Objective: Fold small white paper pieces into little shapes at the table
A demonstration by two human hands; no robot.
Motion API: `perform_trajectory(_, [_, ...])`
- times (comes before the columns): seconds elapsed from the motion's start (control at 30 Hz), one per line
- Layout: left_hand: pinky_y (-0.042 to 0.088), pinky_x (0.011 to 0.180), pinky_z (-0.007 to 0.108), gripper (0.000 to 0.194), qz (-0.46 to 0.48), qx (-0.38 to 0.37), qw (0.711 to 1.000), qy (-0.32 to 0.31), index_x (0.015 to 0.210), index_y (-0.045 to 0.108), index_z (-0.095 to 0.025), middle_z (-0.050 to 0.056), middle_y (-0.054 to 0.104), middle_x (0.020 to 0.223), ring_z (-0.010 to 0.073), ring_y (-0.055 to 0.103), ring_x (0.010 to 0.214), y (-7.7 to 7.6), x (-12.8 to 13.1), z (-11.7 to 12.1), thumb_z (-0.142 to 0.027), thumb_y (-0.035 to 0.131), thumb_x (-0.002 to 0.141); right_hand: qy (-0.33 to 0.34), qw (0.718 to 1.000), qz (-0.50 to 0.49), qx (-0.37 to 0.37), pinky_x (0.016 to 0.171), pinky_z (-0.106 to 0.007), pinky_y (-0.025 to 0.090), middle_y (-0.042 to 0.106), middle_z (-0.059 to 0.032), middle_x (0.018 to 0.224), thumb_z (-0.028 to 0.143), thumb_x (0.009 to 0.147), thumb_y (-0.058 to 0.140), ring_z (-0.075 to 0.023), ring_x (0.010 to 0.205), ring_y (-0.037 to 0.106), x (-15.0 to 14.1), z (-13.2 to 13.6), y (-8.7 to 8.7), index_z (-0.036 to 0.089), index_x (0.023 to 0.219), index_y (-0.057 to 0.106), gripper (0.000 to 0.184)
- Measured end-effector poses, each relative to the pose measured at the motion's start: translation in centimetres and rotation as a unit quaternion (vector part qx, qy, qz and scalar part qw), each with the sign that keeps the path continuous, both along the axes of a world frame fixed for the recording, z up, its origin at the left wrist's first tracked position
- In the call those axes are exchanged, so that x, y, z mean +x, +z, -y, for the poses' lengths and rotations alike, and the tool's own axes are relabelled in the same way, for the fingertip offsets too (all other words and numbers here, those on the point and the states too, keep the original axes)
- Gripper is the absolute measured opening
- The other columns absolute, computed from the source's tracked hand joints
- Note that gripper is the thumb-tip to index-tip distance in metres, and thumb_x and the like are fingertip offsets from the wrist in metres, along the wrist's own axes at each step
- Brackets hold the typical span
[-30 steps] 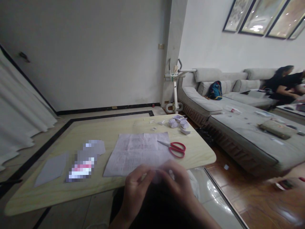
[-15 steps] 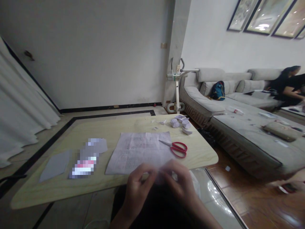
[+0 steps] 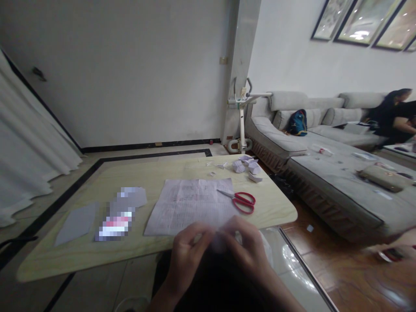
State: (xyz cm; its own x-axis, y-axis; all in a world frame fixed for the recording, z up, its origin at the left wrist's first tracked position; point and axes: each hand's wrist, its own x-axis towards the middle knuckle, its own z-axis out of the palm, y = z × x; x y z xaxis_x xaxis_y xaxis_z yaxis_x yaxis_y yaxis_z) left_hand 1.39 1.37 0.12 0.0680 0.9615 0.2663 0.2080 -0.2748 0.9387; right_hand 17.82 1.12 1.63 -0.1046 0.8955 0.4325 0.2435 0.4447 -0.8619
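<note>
My left hand (image 3: 186, 255) and my right hand (image 3: 247, 251) meet at the near edge of a light wooden table (image 3: 162, 177), fingers pinched together on a small pale piece of paper (image 3: 218, 242) held between them. Just beyond my hands lies a large written sheet of paper (image 3: 191, 203). Red-handled scissors (image 3: 242, 201) rest to its right. Several small folded paper pieces (image 3: 248, 166) sit at the table's far right corner.
A grey paper sheet (image 3: 78, 222) and a blurred-out item (image 3: 121, 212) lie on the table's left. A grey sofa (image 3: 325, 173) with a blue backpack (image 3: 296, 123) stands at right, where another person (image 3: 393, 117) sits. White curtains (image 3: 29, 156) hang at left.
My hands have stayed together on the small paper, fingers shifting slightly. The view has drifted a little, mainly to the left.
</note>
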Motion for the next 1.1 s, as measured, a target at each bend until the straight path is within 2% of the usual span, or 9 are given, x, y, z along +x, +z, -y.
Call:
perform_trajectory(0.33, [0.049, 0.06, 0.022, 0.022, -0.032, 0.046, 0.998, 0.017, 0.07, 0.067, -0.017, 0.001, 0.067, 0.066, 0.016, 0.062, 0.064, 0.2, 0.2, 0.1, -0.026, 0.058, 0.087, -0.004, 0.999, -0.02, -0.029, 0.058, -0.025, 0.042, 0.06, -0.0002, 0.062, 0.02, 0.082, 0.062, -0.0141, 0.06, 0.054, -0.1, 0.1, 0.0, 0.016, 0.065, 0.063, 0.017])
perform_trajectory(0.47, [0.049, 0.059, 0.02, 0.021, -0.035, 0.002, 0.999, 0.019, 0.071, 0.067, -0.017, 0.0, 0.066, 0.065, 0.0159, 0.063, 0.064, -0.1, 0.4, -0.2, -0.027, 0.058, 0.086, -0.013, 0.995, -0.044, -0.09, 0.059, -0.025, 0.041, 0.058, -0.0001, 0.062, 0.024, 0.081, 0.061, -0.0148, 0.062, 0.052, -0.2, -0.3, -0.5, 0.016, 0.065, 0.062, 0.018])
perform_trajectory(0.63, [0.051, 0.063, 0.021, 0.018, -0.037, -0.054, 0.998, -0.014, 0.08, 0.072, -0.017, 0.002, 0.074, 0.074, 0.0177, 0.067, 0.07, -0.2, 0.4, -0.4, -0.029, 0.06, 0.085, -0.019, 0.984, -0.083, -0.155, 0.056, -0.025, 0.038, 0.054, 0.0017, 0.059, 0.03, 0.08, 0.063, -0.0137, 0.059, 0.048, -0.2, -1.0, -1.2, 0.016, 0.064, 0.059, 0.021])
perform_trajectory(0.77, [0.051, 0.063, 0.022, 0.021, -0.052, -0.06, 0.997, -0.022, 0.08, 0.073, -0.017, 0.002, 0.074, 0.073, 0.0177, 0.067, 0.07, -0.2, 0.4, -0.4, -0.03, 0.059, 0.087, -0.018, 0.984, -0.074, -0.16, 0.056, -0.026, 0.038, 0.053, 0.0015, 0.06, 0.032, 0.08, 0.063, -0.0143, 0.06, 0.048, 0.0, -1.2, -1.4, 0.016, 0.064, 0.058, 0.023])
perform_trajectory(0.93, [0.049, 0.063, 0.021, 0.024, -0.085, -0.054, 0.994, -0.045, 0.078, 0.072, -0.018, 0.002, 0.073, 0.075, 0.0168, 0.066, 0.071, -0.3, 0.2, -0.4, -0.032, 0.057, 0.09, 0.038, 0.988, -0.014, -0.148, 0.06, -0.027, 0.041, 0.057, -0.0007, 0.068, 0.032, 0.082, 0.062, -0.0159, 0.066, 0.052, 0.6, -1.5, -1.2, 0.015, 0.073, 0.062, 0.019])
perform_trajectory(1.03, [0.048, 0.067, 0.022, 0.022, -0.106, -0.032, 0.991, -0.071, 0.082, 0.073, -0.019, 0.001, 0.073, 0.079, 0.0162, 0.066, 0.074, -0.3, 0.1, -0.4, -0.029, 0.056, 0.092, 0.058, 0.989, 0.023, -0.137, 0.063, -0.027, 0.041, 0.059, -0.0016, 0.071, 0.03, 0.083, 0.063, -0.0166, 0.069, 0.053, 0.8, -1.6, -1.1, 0.015, 0.074, 0.064, 0.018])
perform_trajectory(1.1, [0.048, 0.068, 0.022, 0.019, -0.121, -0.015, 0.99, -0.066, 0.083, 0.072, -0.018, 0.002, 0.073, 0.079, 0.0161, 0.066, 0.074, -0.4, 0.1, -0.4, -0.026, 0.057, 0.091, 0.06, 0.99, 0.024, -0.125, 0.062, -0.027, 0.041, 0.058, -0.0015, 0.07, 0.03, 0.083, 0.064, -0.0164, 0.068, 0.053, 0.7, -1.6, -1.0, 0.015, 0.071, 0.064, 0.019])
